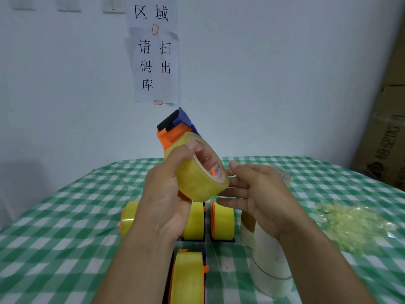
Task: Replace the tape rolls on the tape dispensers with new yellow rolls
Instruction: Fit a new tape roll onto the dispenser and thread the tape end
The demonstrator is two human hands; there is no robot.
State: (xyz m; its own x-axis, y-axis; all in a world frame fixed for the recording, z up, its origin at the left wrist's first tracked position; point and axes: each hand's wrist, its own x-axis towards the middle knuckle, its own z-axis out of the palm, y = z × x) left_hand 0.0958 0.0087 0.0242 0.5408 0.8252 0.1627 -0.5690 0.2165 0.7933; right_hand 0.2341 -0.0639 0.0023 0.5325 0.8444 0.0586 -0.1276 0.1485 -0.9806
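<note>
The upper sheet (151,12) on the wall reads "区域". The lower sheet (156,66) reads "请扫码出库" in two columns. The box (385,145) at right bears dark characters, too blurred to read. The roll (197,176) has an orange logo and illegible small print inside its core.

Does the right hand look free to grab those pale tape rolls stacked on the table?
Probably yes: the right hand is open, gripping nothing, and the pale rolls sit uncovered just below its wrist.
</note>
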